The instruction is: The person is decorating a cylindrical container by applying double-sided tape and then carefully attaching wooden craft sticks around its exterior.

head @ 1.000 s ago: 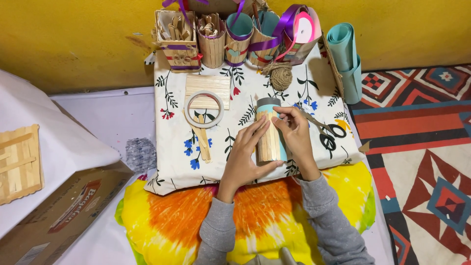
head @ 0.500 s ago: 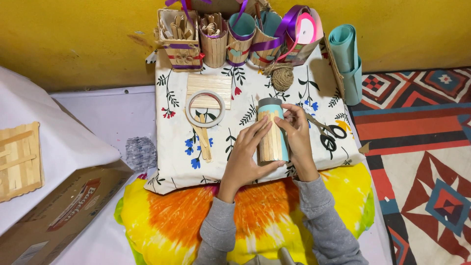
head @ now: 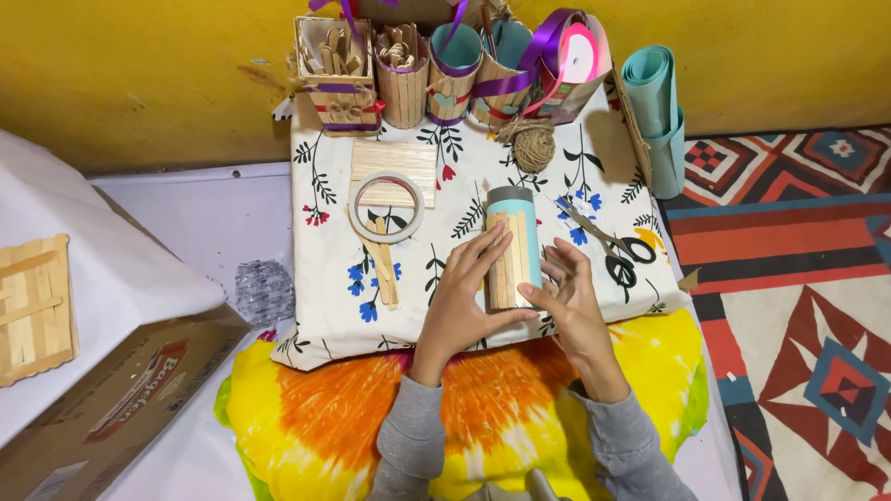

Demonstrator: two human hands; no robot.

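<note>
Yellow wall runs along the far edge of a floor workspace, where a white cloth with printed flowers (head: pixel 325 306) is spread as a working surface over an orange and yellow tie-dye sheet (head: pixel 306 417). Both hands meet at the middle of the cloth around a teal cylinder (head: pixel 513 249) lying on its side, partly clad in pale wooden sticks. The left hand (head: pixel 464 306) cups the cylinder from its left, fingers laid flat along the sticks, apparently to press them against the curved side. The right hand (head: pixel 575 301) is at the cylinder's near right end, thumb and fingertips touching the lower edge, seemingly steadying it so it cannot roll. Just left of the left hand lie a roll of white tape (head: pixel 386 206) and a few loose sticks (head: pixel 383 264), with a flat stack of sticks (head: pixel 393 165) beyond them, all within easy reach. Just right of the right hand lies a pair of scissors (head: pixel 608 249). Beyond the hands, against the wall, stand several finished stick-covered holders (head: pixel 404 79) with purple ribbon, a ball of twine (head: pixel 534 147), a ribbon spool (head: pixel 577 57), and rolled teal paper (head: pixel 654 102). Far left of the hands sit a cardboard box (head: pixel 111 408) and a small panel of joined sticks (head: pixel 32 311); to the right, a patterned rug (head: pixel 807 278).
</note>
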